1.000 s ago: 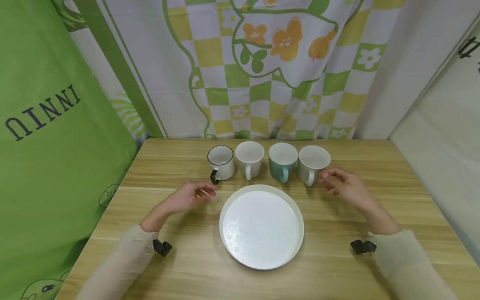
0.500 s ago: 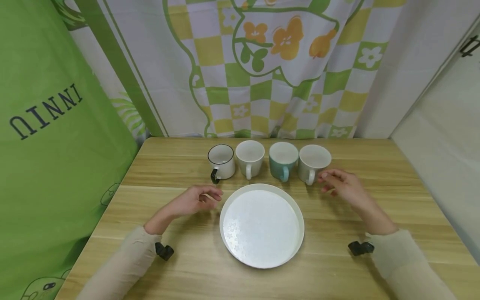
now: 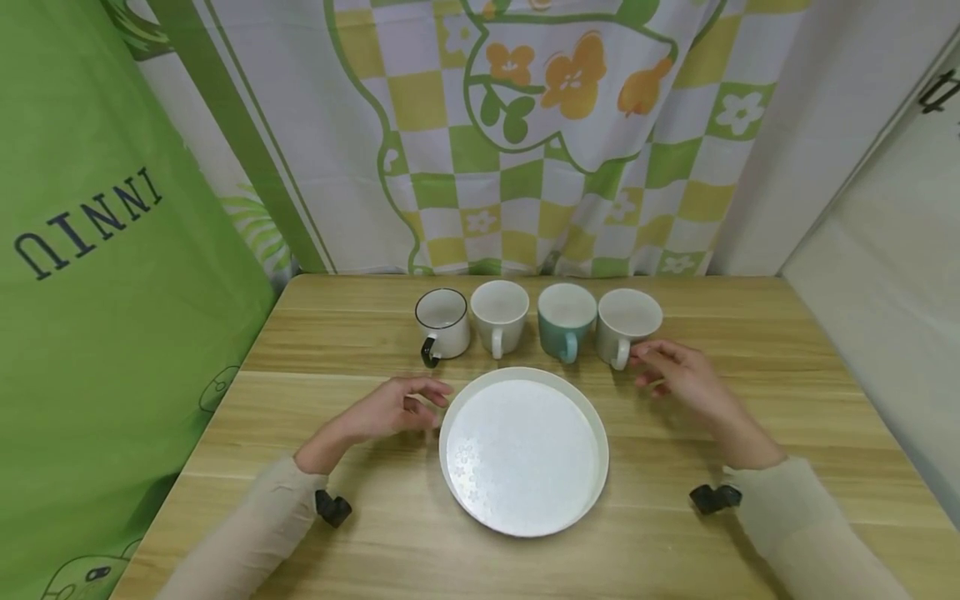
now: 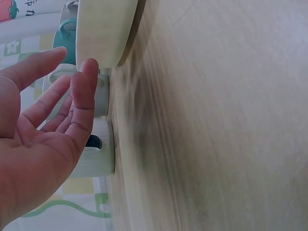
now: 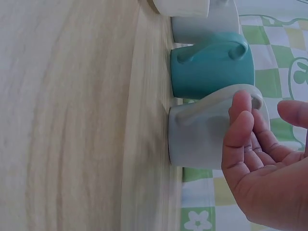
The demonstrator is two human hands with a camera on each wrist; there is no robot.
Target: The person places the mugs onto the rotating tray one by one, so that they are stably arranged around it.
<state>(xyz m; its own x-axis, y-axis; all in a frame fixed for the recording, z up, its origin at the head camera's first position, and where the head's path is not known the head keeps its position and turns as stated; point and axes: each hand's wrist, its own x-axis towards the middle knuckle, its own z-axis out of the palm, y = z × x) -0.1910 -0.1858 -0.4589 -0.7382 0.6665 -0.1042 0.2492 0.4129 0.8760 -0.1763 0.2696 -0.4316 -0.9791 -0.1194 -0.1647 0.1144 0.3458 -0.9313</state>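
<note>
A round white tray (image 3: 525, 458) lies on the table, with a row of mugs behind it. From the left stand a white mug (image 3: 453, 340) with black rim and handle, a plain white mug (image 3: 512, 335), a teal mug (image 3: 553, 338) and a greyish-white mug (image 3: 606, 340). My left hand (image 3: 393, 408) hovers at the tray's left rim, fingers loosely bent, holding nothing. My right hand (image 3: 686, 379) is beside the greyish-white mug's handle (image 5: 216, 98). Its fingers are loosely bent and its thumb stands apart; whether a fingertip touches the handle I cannot tell.
The wooden table (image 3: 390, 533) ends at a patterned curtain (image 3: 495, 192) behind the mugs. On the left hangs a green cloth (image 3: 112, 333); a pale panel (image 3: 885, 275) borders the right side. Each wrist bears a small black mount (image 3: 333, 507).
My left hand has moved right and slightly nearer to me, toward the tray's rim. My right hand has shifted slightly left, closer to the greyish-white mug's handle. Mugs and tray stay put.
</note>
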